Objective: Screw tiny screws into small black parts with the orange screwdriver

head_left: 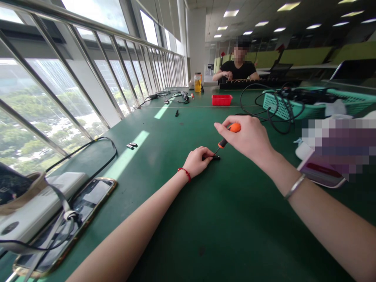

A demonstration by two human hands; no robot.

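Note:
My right hand (249,135) is closed around the orange and black handle of a screwdriver (223,142), which slants down to the left. Its thin shaft ends at a small black part (216,158) lying on the green table (182,211). Pinched against that part are the fingertips of my left hand (198,160), holding it down on the tabletop. What kind of part it is cannot be made out, since the fingers cover some of it. The screwdriver's tip is also too small to see clearly.
Small black pieces (132,145) lie to the left, another black piece (176,113) farther back. A red bin (221,100), a jar (197,83) and a green basket (282,107) with cables stand beyond. A phone (96,192) lies front left. Another person (237,70) sits opposite.

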